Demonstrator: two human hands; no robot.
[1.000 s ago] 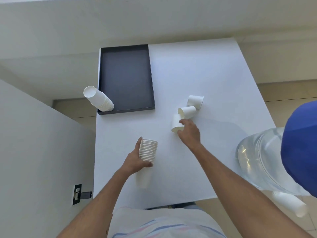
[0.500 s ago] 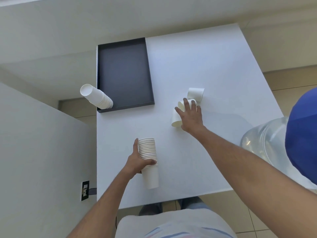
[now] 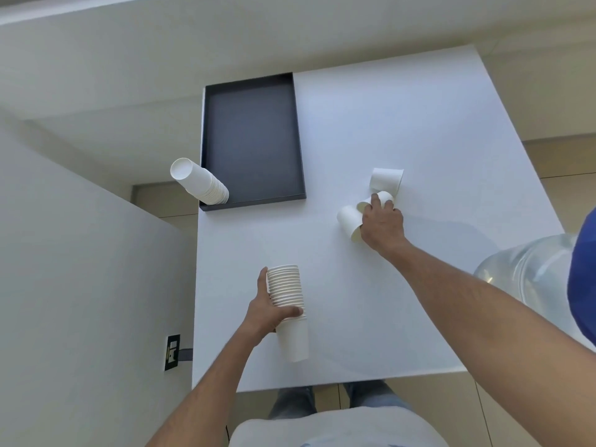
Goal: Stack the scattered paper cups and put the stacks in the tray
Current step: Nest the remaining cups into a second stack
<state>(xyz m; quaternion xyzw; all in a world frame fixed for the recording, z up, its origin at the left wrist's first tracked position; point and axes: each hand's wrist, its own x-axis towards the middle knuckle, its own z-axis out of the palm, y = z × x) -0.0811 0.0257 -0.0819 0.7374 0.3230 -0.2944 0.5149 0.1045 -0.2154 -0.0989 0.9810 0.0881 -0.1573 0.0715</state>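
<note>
My left hand (image 3: 269,312) grips a tall stack of white paper cups (image 3: 288,309) upright near the table's front. My right hand (image 3: 382,222) reaches over loose cups at centre right, its fingers closed around a middle cup (image 3: 385,198). A second cup (image 3: 349,221) lies on its side just left of that hand. A third cup (image 3: 386,179) stands upside down just beyond it. Another stack of cups (image 3: 200,182) stands mouth down in the near left corner of the black tray (image 3: 251,140), which is otherwise bare.
The white table (image 3: 387,124) ends just left of the tray and near my body. A large clear water bottle (image 3: 529,279) with a blue top (image 3: 583,285) stands off the table's right side. A wall socket (image 3: 172,351) is low on the left wall.
My right hand moved from the near cup forward onto the middle cup and closed on it. My left hand kept hold of the stack.
</note>
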